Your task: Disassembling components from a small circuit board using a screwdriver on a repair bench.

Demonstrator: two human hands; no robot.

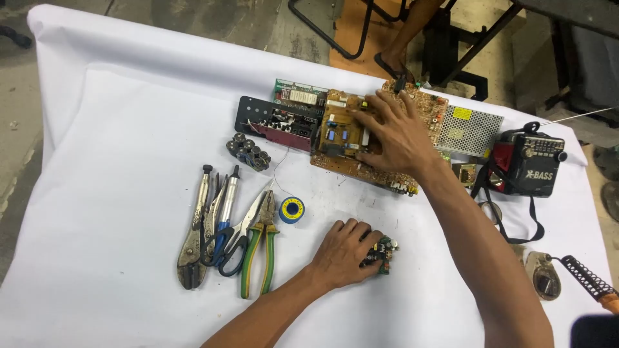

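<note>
White cloth over the worktop [116, 129], tools and salvaged electronics spread across it. Toward the near edge, just right of centre: left hand [346, 252] curled down on a small green circuit board [384, 250], fingers closed around it, only the board's right end showing past the fingertips. Toward the far edge: right hand [396, 135] laid flat on a large brown circuit board [348, 161], fingers spread apart and pointing left toward the yellow and blue components, palm pressing rather than gripping.

Large board's long axis running left to right along the far edge, tilted a little down to the right; directly beyond the small board, away from the body, with bare cloth between. Right hand already on it; left hand well short of it.

Left of the small board: a blue and yellow solder spool [291, 210], then green-handled pliers [260, 248], blue-handled scissors [225, 241], locking pliers [193, 245], all lying with handles toward the near edge. Near the far-left end of the large board: a cluster of dark capacitors [248, 151] and a black metal chassis [258, 116]. At the right edge: a black and red portable radio [532, 164] with strap, and a soldering iron [583, 277] on its stand.
</note>
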